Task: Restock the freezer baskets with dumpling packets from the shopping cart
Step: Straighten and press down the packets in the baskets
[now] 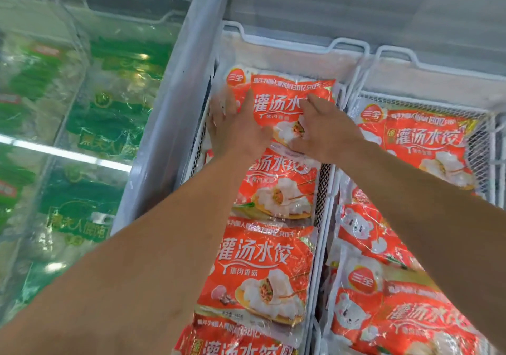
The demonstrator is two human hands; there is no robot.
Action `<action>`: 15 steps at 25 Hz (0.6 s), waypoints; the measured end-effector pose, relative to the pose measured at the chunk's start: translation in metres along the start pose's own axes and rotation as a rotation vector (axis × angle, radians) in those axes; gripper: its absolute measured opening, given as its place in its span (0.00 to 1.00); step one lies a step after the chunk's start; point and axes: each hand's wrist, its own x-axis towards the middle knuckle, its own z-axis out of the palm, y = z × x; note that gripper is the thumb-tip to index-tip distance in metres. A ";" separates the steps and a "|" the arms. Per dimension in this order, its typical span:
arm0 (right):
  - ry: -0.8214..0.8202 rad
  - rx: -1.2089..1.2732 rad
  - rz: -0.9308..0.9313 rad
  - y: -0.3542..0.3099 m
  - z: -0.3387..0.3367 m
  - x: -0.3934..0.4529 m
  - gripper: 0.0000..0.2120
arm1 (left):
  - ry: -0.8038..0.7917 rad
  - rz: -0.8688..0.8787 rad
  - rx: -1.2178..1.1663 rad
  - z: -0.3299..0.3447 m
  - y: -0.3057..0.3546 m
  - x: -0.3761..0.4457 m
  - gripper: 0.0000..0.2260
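Observation:
A red dumpling packet [276, 102] lies at the far end of the white wire freezer basket [301, 46], on top of other packets. My left hand [235, 127] rests on its left edge with the fingers straight and the thumb on the packet's face. At the packet's right side, my right hand [323, 130] holds it, fingers bent over the face and thumb at the lower edge. Closer to me in the same basket lie two more red packets [276, 187] [262, 267], overlapping. The shopping cart is out of view.
A second wire basket [438, 61] to the right holds several red packets [427, 141]. On the left, a closed glass lid [90, 124] covers green packets. A white freezer frame [175, 102] separates the two sections.

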 end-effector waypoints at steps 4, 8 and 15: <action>0.014 -0.153 -0.014 0.013 0.001 0.002 0.47 | -0.087 0.019 0.002 0.024 0.004 0.010 0.44; 0.024 -0.153 0.036 0.004 -0.005 -0.001 0.48 | -0.075 0.051 0.042 0.026 -0.005 0.014 0.45; -0.004 -0.092 0.086 0.002 -0.011 -0.007 0.47 | -0.005 0.015 -0.030 0.017 -0.005 0.006 0.40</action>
